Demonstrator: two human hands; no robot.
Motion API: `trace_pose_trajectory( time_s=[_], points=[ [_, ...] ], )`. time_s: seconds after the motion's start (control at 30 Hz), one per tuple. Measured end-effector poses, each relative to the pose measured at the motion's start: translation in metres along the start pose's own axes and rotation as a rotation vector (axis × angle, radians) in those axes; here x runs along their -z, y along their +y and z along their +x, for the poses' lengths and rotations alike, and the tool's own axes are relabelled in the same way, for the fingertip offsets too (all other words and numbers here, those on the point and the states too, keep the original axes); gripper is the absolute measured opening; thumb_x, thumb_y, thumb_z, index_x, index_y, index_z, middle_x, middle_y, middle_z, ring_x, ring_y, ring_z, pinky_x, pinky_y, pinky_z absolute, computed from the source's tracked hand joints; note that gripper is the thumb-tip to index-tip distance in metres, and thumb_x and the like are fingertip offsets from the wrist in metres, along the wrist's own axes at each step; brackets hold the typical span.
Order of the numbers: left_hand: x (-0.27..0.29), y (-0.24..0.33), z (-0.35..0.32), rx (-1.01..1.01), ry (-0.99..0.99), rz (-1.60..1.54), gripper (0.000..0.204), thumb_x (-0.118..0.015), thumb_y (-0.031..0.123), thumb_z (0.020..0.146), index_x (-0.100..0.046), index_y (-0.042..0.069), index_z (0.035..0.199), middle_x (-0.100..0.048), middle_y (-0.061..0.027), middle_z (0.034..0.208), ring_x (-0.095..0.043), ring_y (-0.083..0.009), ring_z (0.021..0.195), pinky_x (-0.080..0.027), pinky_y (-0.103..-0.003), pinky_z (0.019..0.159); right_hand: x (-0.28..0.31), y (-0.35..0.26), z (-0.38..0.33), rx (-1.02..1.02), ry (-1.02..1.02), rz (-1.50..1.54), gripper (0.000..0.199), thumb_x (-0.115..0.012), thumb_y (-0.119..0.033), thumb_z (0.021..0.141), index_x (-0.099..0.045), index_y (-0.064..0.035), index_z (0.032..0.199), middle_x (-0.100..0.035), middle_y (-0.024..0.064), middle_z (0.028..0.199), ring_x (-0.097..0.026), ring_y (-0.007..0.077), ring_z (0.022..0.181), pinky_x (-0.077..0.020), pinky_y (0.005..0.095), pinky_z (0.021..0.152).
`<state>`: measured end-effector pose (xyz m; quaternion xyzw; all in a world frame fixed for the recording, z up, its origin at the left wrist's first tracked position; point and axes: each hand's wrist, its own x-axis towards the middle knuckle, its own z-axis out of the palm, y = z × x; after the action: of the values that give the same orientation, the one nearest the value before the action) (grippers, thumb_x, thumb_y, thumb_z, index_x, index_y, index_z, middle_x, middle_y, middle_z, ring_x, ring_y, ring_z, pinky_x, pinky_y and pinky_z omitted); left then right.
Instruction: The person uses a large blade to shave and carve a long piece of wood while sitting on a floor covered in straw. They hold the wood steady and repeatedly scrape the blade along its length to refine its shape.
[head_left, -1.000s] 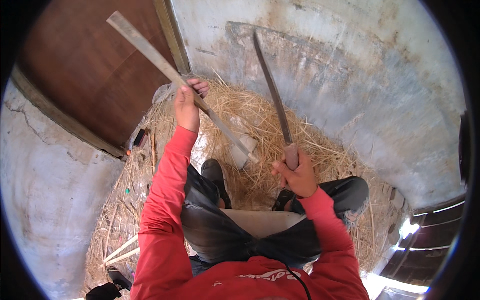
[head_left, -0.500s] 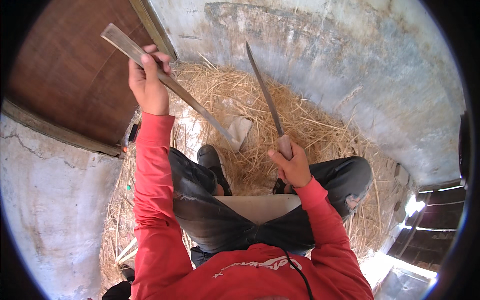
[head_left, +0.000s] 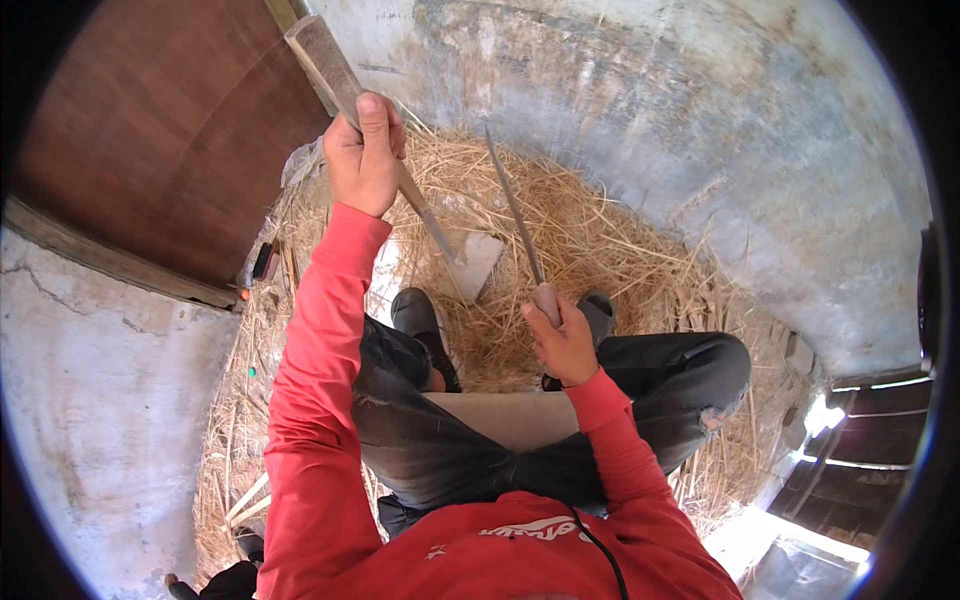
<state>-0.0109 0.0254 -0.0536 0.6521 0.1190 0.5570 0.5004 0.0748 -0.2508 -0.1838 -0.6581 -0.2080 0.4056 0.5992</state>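
My left hand [head_left: 363, 160] is raised high and grips a long flat wooden stick [head_left: 325, 62] that slants down to the right, its lower end near a pale block [head_left: 478, 265] lying on the straw. My right hand [head_left: 563, 340] holds the handle of a long thin blade [head_left: 515, 215] that points up and away from me. Both arms wear red sleeves. I am crouched with dark trousers and grey shoes [head_left: 415, 315] on a bed of dry straw [head_left: 600, 240].
A brown wooden door [head_left: 150, 130] stands at the left behind a concrete step [head_left: 90, 380]. A grey plastered wall [head_left: 720, 130] curves around the back and right. Dark wooden slats [head_left: 870, 440] show at the lower right.
My left hand has lifted the stick higher and drawn it closer to me. The view has shifted, and the right hand with the blade has stayed about where it was.
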Motion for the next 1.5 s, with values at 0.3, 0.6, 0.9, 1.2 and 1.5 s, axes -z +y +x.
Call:
trace_pose_trajectory(
  time_s=[0.3,0.6,0.9,1.2,1.5],
  points=[
    [-0.023,-0.025,0.017,-0.14,0.377,0.199,0.042,-0.051,0.037,0.105,-0.055,0.004,0.08,-0.05,0.003,0.062,-0.045,-0.0054,0.057,-0.035,-0.024,0.052,-0.082,0.032,0.029,0.4,0.124,0.373,0.03,-0.05,-0.033,0.104,-0.05,-0.0067,0.089,-0.045,-0.0004,0.062,-0.045,0.0095,0.049,-0.0382,0.0268,0.045],
    [-0.023,-0.034,0.021,-0.255,0.411,0.262,0.038,-0.051,0.034,0.106,-0.049,0.006,0.08,-0.044,0.0032,0.063,-0.039,-0.0034,0.052,-0.028,-0.022,0.046,-0.07,0.171,0.061,-0.545,0.145,-0.055,0.049,-0.056,-0.051,0.099,-0.048,-0.0095,0.074,-0.041,-0.0001,0.055,-0.04,0.0124,0.044,-0.0351,0.0329,0.042],
    [-0.016,-0.03,0.016,-0.256,0.454,0.318,0.039,-0.051,0.035,0.106,-0.05,0.006,0.08,-0.046,0.003,0.064,-0.041,-0.0043,0.053,-0.03,-0.023,0.047,-0.089,0.083,0.038,0.371,0.065,0.184,0.04,-0.053,-0.038,0.102,-0.056,0.002,0.099,-0.051,0.0054,0.065,-0.048,0.0126,0.051,-0.0418,0.0299,0.049],
    [-0.02,-0.019,-0.001,-0.186,0.467,0.3,0.031,-0.053,0.028,0.104,-0.056,0.002,0.087,-0.047,0.0017,0.065,-0.04,-0.0072,0.061,-0.036,-0.027,0.055,-0.066,0.147,0.049,-0.708,0.009,0.393,0.055,-0.053,-0.063,0.095,-0.047,-0.0114,0.076,-0.042,-0.0015,0.057,-0.039,0.0126,0.042,-0.0353,0.0316,0.04],
    [-0.021,-0.015,-0.001,-0.176,0.462,0.265,0.031,-0.054,0.025,0.104,-0.054,0.003,0.083,-0.044,0.0037,0.064,-0.039,-0.0055,0.061,-0.034,-0.026,0.054,-0.072,0.027,0.028,0.417,0.078,0.282,0.05,-0.048,-0.053,0.101,-0.047,-0.0091,0.077,-0.045,0.0018,0.058,-0.049,0.0122,0.051,-0.043,0.0298,0.051]
  ],
)
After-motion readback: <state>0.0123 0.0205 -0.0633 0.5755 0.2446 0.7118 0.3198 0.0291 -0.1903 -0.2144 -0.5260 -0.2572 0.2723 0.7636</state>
